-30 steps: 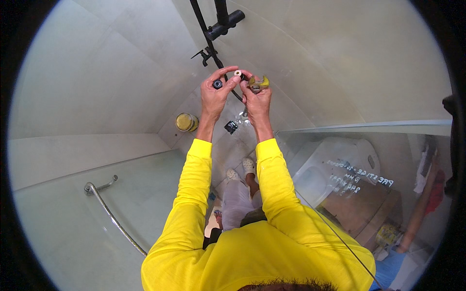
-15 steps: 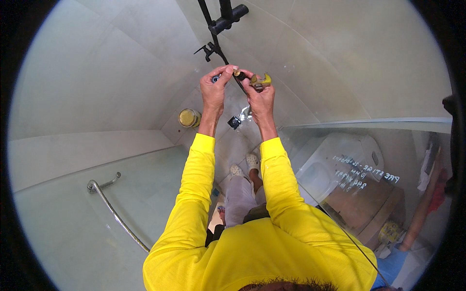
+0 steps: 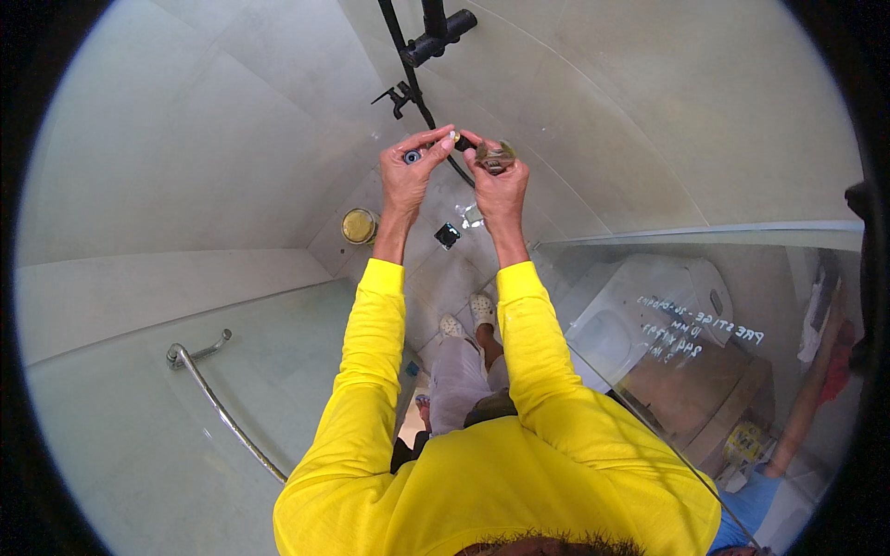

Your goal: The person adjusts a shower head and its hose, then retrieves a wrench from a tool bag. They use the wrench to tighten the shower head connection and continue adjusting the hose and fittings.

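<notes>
Two hands are raised in front of the person, close together, just beside a thin black pipe (image 3: 414, 88) on the shower wall. The left hand (image 3: 405, 178) pinches a small brass-coloured piece (image 3: 454, 137) between thumb and forefinger, and a small blue-white ring (image 3: 412, 157) shows at its fingers. The right hand (image 3: 499, 181) is closed around a small greenish-yellow thing (image 3: 496, 155); its fingertips meet those of the left hand at the small piece. Lower down, a round yellow tin (image 3: 358, 225) stands on the floor near a square black drain (image 3: 447, 235). A curved metal handle (image 3: 215, 394) sits on the glass door at the left.
</notes>
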`<state>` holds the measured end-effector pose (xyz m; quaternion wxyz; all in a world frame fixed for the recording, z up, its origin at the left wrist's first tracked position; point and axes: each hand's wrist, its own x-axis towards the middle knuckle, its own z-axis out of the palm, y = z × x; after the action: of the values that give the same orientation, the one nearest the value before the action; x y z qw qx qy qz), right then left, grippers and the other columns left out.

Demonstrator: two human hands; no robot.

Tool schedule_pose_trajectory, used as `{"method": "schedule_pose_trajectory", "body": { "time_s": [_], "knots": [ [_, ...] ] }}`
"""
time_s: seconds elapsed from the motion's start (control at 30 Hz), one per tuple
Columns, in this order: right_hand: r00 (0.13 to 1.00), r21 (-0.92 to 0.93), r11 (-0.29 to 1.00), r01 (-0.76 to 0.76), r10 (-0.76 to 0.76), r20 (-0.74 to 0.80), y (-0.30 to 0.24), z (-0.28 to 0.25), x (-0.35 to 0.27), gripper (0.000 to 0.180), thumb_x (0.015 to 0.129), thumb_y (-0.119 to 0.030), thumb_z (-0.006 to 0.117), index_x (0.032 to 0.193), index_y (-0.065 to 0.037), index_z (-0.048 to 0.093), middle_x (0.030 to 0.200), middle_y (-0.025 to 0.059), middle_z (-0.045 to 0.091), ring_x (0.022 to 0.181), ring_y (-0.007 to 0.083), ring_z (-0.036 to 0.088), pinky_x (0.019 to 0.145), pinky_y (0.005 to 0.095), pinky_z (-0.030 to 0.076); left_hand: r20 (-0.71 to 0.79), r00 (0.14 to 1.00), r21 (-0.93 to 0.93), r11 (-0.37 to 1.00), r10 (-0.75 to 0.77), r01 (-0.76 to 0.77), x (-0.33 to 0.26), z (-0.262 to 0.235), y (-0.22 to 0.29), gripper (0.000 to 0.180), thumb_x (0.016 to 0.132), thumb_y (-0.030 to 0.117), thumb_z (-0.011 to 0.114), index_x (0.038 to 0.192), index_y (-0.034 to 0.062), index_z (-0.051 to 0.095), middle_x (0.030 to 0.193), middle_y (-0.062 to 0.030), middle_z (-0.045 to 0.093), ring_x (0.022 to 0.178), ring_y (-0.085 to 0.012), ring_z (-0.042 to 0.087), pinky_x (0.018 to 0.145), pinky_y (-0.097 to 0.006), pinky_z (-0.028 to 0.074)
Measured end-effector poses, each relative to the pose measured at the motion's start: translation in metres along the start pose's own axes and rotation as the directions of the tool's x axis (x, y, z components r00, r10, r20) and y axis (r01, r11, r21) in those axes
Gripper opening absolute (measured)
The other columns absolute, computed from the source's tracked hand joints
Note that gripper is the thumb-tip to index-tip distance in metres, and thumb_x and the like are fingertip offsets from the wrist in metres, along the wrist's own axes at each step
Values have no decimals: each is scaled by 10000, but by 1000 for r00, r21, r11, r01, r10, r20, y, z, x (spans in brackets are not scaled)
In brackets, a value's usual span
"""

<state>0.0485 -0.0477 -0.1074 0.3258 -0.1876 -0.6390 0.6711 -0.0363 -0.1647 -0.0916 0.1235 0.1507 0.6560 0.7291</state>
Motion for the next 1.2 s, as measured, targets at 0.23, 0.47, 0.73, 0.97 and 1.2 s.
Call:
{"method": "schedule_pose_trajectory", "body": {
  "time_s": [0.23,0.47,0.73,0.97,1.2],
  "knots": [
    [997,-37,996,-79,79,12,0,-4,1,299,916,27,736,1189,-67,811,937,-8,741,875,94,638,809,274,521,37,998,133,989,60,-64,-4,-1,11,260,885,163,858,1128,72,843,938,36,752,793,-49,521,728,-229,419],
    [984,89,980,-178,176,28,-3,-1,-1,251,970,-50,736,1207,-91,809,735,-106,546,630,28,460,545,233,351,60,992,-122,985,-115,122,-4,1,3,262,910,139,804,1158,55,819,901,41,720,722,-46,481,650,-227,352],
    [986,41,986,-162,160,54,-4,-6,-2,232,979,-106,766,1207,-83,803,750,-96,582,624,16,481,539,206,375,76,973,-337,913,-216,229,-3,4,-7,235,901,118,761,1113,29,806,753,85,579,626,-37,403,590,-241,304],
    [995,18,998,-66,64,80,2,-4,4,231,967,-30,723,1173,-84,815,904,-33,699,683,45,559,578,232,460,194,928,-336,867,-318,367,5,-9,-11,257,904,144,720,1139,40,724,749,77,520,635,-49,438,617,-247,366],
    [987,58,997,-54,45,155,1,-6,7,208,968,-14,710,1146,-53,811,996,5,760,702,73,610,615,251,520,310,870,-331,814,-384,478,9,-20,-9,132,909,149,699,1010,65,686,639,101,372,554,-51,308,584,-263,289]
  ]
}}
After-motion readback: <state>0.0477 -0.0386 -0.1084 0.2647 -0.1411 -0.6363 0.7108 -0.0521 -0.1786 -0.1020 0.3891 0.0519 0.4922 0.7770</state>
